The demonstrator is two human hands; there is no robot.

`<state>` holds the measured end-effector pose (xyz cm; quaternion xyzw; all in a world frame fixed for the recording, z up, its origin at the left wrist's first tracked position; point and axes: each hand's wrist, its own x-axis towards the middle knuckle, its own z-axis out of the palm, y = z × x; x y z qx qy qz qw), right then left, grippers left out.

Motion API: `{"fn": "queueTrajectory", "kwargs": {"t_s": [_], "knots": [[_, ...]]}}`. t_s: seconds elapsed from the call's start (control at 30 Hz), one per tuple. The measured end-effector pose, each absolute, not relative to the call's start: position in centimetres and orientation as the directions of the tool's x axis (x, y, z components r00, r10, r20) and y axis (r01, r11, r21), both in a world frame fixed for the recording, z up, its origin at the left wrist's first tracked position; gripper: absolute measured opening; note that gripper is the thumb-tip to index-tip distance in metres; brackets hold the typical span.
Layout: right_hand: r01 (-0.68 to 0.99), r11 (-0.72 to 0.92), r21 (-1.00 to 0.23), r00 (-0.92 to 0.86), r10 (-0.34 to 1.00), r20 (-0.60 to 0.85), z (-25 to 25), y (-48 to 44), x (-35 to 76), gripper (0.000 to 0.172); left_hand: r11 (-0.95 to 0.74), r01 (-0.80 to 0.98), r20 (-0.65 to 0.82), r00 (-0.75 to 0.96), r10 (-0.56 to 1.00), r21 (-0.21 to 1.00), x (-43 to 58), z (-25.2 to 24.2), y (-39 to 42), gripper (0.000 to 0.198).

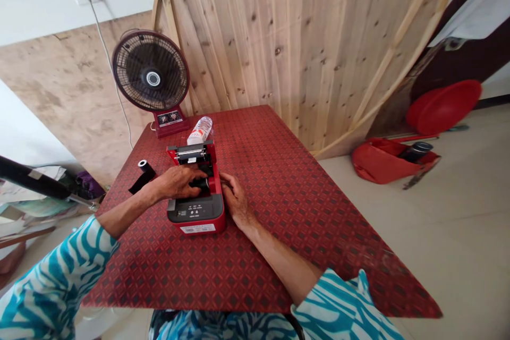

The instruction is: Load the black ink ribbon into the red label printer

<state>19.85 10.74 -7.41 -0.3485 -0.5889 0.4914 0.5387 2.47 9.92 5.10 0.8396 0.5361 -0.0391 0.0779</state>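
A red and black label printer (196,218) stands on the table with its lid (192,153) raised. My left hand (181,181) reaches in from the left side, thumb and fingers closed around a black ribbon roll (202,183) inside the body. Part of that roll is hidden by the fingers. Against the printer's right side wall rests my right hand (236,199), its fingers bent and holding it there. Left of the printer, another black roll (144,165) with a white core stands on the table, a strip of black film (140,183) spread beside it.
Behind the printer lies a clear plastic bottle (201,128). A desk fan (153,78) stands at the table's back left, its cord near the wall. Wooden boards (279,37) lean behind the red patterned table (287,212). A red bag (374,162) lies on the floor at right.
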Motion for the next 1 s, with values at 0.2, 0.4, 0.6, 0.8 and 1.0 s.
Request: {"fn": "queueTrajectory", "kwargs": {"t_s": [0.2, 0.4, 0.6, 0.8, 1.0], "knots": [[-0.106, 0.259, -0.96, -0.177, 0.945, 0.274, -7.5, 10.8, 19.8, 0.031, -0.448, 0.888, -0.145, 0.459, 0.876, 0.107, 2.7, 5.1, 10.1, 0.042], [-0.112, 0.282, -0.953, -0.17, 0.939, 0.298, -7.7, 10.9, 19.6, 0.03, -0.462, 0.878, -0.101, 0.474, 0.875, 0.124, 2.1, 4.5, 9.7, 0.042], [-0.111, 0.295, -0.949, -0.17, 0.935, 0.311, -7.6, 10.8, 19.6, 0.03, -0.591, 0.791, 0.047, 0.592, 0.805, 0.158, 1.3, 5.5, 9.0, 0.041], [-0.099, 0.297, -0.95, -0.183, 0.933, 0.31, -7.6, 10.9, 19.7, 0.03, -0.479, 0.681, 0.268, 0.399, 0.877, 0.553, 0.5, 7.6, 5.7, 0.044], [-0.128, 0.26, -0.957, -0.191, 0.941, 0.28, -8.1, 11.0, 19.9, 0.031, -0.22, 0.423, 0.305, -0.145, 0.941, 0.879, -4.5, 9.3, 2.8, 0.049]]}}
